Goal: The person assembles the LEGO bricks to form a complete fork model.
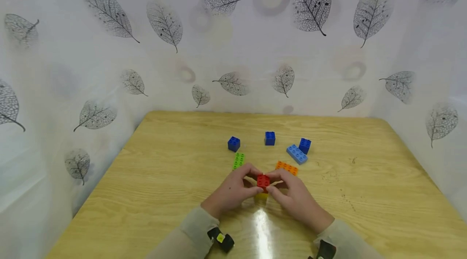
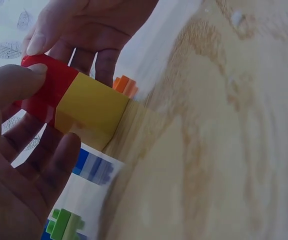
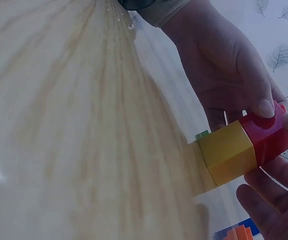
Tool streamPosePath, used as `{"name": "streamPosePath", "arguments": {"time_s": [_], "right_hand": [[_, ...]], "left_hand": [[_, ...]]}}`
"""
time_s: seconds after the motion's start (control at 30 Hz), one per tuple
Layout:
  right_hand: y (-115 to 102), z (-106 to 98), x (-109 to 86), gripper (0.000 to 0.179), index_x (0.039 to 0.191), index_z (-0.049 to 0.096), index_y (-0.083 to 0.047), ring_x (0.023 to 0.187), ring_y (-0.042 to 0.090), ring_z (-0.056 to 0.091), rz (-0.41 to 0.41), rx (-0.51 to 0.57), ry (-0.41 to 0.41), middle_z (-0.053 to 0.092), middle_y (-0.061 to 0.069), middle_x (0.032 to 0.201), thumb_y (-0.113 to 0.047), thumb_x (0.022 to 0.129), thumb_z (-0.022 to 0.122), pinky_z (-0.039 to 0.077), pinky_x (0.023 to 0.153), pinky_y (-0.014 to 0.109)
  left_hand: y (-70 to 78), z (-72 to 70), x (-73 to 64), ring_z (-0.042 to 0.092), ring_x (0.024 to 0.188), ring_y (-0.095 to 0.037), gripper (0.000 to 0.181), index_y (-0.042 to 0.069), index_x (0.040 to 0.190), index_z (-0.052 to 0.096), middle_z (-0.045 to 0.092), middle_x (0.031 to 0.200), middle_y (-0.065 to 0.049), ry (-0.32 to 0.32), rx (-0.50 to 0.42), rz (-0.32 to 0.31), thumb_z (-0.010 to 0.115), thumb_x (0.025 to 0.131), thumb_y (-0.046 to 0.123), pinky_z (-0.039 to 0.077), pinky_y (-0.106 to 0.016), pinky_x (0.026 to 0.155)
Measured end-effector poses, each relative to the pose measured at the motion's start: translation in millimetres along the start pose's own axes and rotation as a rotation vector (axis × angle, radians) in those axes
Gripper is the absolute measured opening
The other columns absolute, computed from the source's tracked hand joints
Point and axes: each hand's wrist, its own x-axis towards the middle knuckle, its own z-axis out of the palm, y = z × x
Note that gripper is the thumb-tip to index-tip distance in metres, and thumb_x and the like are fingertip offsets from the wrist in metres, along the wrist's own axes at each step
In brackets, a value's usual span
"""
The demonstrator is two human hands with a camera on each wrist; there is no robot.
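Left grip (image 1: pixel 233 189) and right grip (image 1: pixel 293 197) meet at one small red block (image 1: pixel 263 180). Both are narrow, pinching the red block from its two sides. Each thumb is on the side near the person, and the pointing fingers reach round the far side. Right under the grip is a yellow block (image 3: pixel 228 152). Red sits on yellow with no gap that I can see, and the yellow one seems to stand on the table (image 1: pixel 164 170).

Two hands on such a little thing probably help it sit straight. I think the fingers hold the red part up high so the yellow part can rest flat below.

Just past the grip, a green block (image 1: pixel 238 161) lies to the left and an orange block (image 1: pixel 287 168) lies to the right. Farther off to the right is a light blue block (image 1: pixel 297 154), with a dark blue block (image 1: pixel 305 146) just behind it. Two more dark blue cubes are beyond the grip: one to the left (image 1: pixel 234 144) and one almost straight ahead (image 1: pixel 270 138). Maybe these loose ones lie in a curve so they are easy to reach and out of the way.

No brand name, label or writing can be read on the blocks. If their bumps have tiny letters, they are too small to tell.
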Motion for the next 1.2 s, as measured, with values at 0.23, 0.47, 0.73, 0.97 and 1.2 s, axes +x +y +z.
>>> {"name": "streamPosePath", "arguments": {"time_s": [0.23, 0.47, 0.73, 0.97, 1.2], "right_hand": [[0.2, 3.3, -0.2, 0.023, 0.123, 0.062, -0.018, 0.107, 0.019, 0.064, 0.022, 0.059, 0.009, 0.065, -0.002, 0.117, -0.024, 0.101, 0.066, 0.056, 0.086, 0.029], [-0.5, 4.1, -2.4, 0.026, 0.126, 0.062, -0.019, 0.108, 0.018, 0.064, 0.04, 0.029, 0.012, 0.065, -0.002, 0.118, -0.029, 0.102, 0.064, 0.055, 0.086, 0.03], [-1.6, 2.0, 1.0, 0.025, 0.125, 0.059, -0.018, 0.109, 0.02, 0.063, 0.057, 0.058, -0.021, 0.065, 0.0, 0.118, -0.028, 0.102, 0.063, 0.055, 0.087, 0.03], [3.2, 1.6, -1.7, 0.026, 0.128, 0.057, -0.019, 0.107, 0.02, 0.064, 0.011, 0.054, -0.036, 0.065, 0.0, 0.118, -0.027, 0.104, 0.06, 0.055, 0.086, 0.031], [5.5, -0.3, -4.0, 0.029, 0.132, 0.054, -0.024, 0.106, 0.018, 0.064, -0.029, 0.04, -0.024, 0.065, -0.004, 0.118, -0.025, 0.103, 0.061, 0.055, 0.087, 0.032]], "left_hand": [[-2.0, -2.4, 1.7, 0.066, 0.098, -0.014, 0.029, 0.019, 0.119, 0.059, 0.063, 0.115, 0.004, -0.039, -0.027, -0.011, 0.075, 0.094, 0.019, 0.055, -0.028, 0.084], [-3.9, -1.2, 1.2, 0.067, 0.099, -0.014, 0.031, 0.019, 0.12, 0.058, 0.063, 0.116, 0.004, -0.039, -0.05, -0.034, 0.075, 0.094, 0.02, 0.056, -0.029, 0.083], [-1.4, -3.8, 1.9, 0.066, 0.102, -0.012, 0.029, 0.021, 0.118, 0.059, 0.063, 0.116, 0.006, -0.035, 0.001, -0.031, 0.075, 0.094, 0.02, 0.055, -0.028, 0.085], [0.3, -1.5, -0.2, 0.064, 0.105, -0.011, 0.03, 0.023, 0.119, 0.057, 0.062, 0.116, 0.008, -0.027, 0.027, -0.063, 0.075, 0.094, 0.025, 0.054, -0.03, 0.088], [0.9, 2.2, 1.3, 0.062, 0.108, -0.01, 0.031, 0.026, 0.119, 0.058, 0.063, 0.117, 0.01, -0.028, 0.026, -0.128, 0.076, 0.093, 0.026, 0.052, -0.036, 0.093]]}}
